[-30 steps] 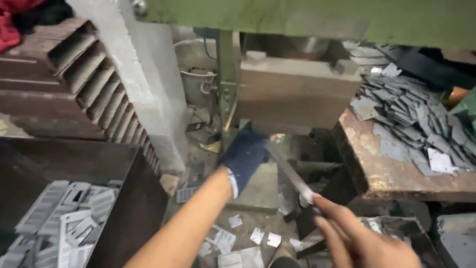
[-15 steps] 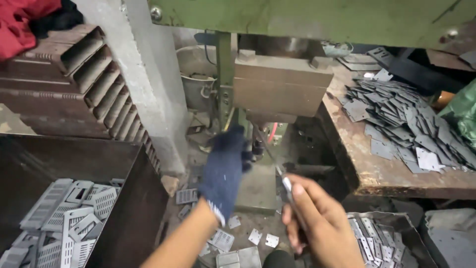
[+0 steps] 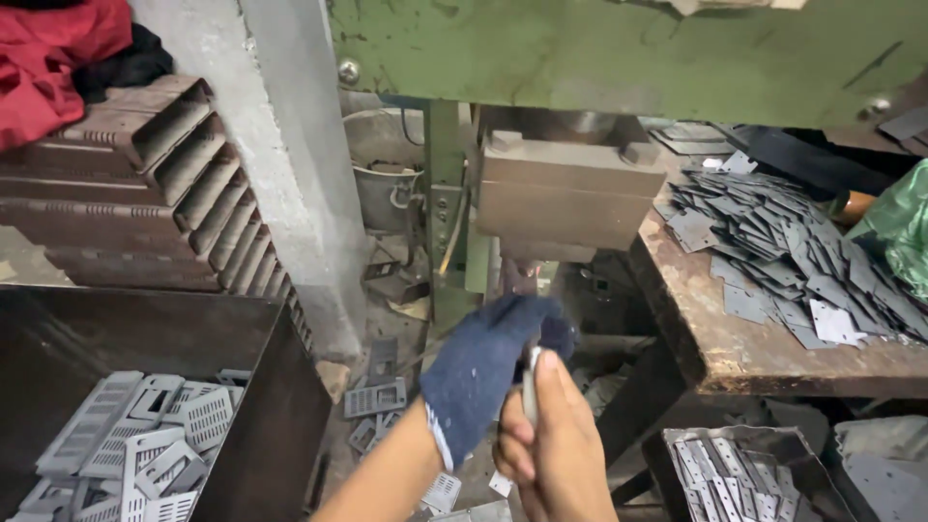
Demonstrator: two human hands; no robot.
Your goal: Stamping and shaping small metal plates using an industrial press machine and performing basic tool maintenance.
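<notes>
Metal strip held below the press block

Blue-gloved left hand [image 3: 488, 372] raised, fist closed, just below the press block [image 3: 570, 198]. Bare right hand [image 3: 551, 440] touches it from beneath, grip closed around a thin grey metal strip [image 3: 531, 387], upright between both hands. Strip narrow, dull, mostly hidden. Whether the left grip also holds it: cannot tell.

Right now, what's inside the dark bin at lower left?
The dark bin holds a heap of grey perforated metal plates, stamped with slots and cutouts, piled loosely at its near end. Its floor beneath the pile is covered; the far part lies in shadow.
</notes>
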